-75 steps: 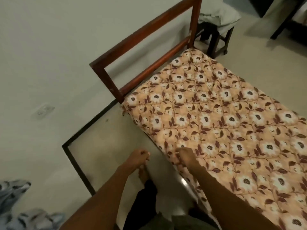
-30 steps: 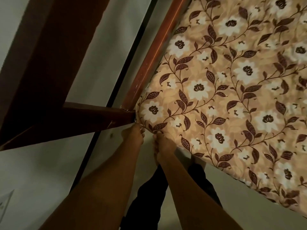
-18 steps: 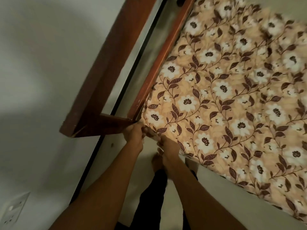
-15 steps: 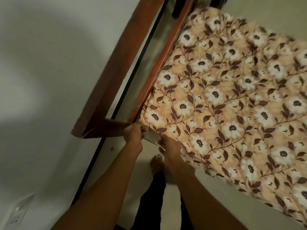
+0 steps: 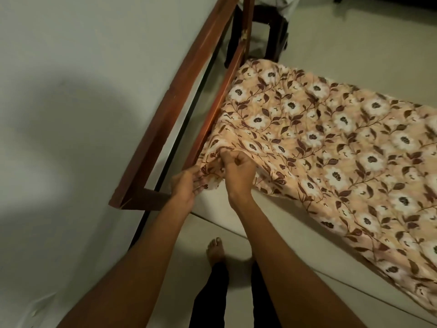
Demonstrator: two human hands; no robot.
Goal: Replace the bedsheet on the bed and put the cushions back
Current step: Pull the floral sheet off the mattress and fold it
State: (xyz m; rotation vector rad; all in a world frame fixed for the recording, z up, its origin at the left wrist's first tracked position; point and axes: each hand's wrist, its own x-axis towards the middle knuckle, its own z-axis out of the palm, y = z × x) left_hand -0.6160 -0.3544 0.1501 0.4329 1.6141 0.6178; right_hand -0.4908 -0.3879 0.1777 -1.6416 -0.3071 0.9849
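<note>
A peach bedsheet [image 5: 331,147] with white flowers and brown leaves covers the bed. Its near corner is lifted off the pale mattress [image 5: 272,230], whose bare side and corner show below. My right hand [image 5: 237,170] grips a bunched fold of that corner from above. My left hand [image 5: 184,185] holds the same corner from below, fingers curled into the fabric. Both hands sit right beside the brown wooden headboard [image 5: 175,110]. No cushions are in view.
A grey wall [image 5: 82,91] runs close along the left of the headboard. A dark wooden stool [image 5: 272,29] with pale cloth on it stands beyond the bed's far corner. My bare foot [image 5: 215,250] stands on the light floor beside the bed.
The sheet corner has come up off the mattress, bunched in both hands, and the bare mattress edge now shows. The camera has pulled back and tilted up the bed.
</note>
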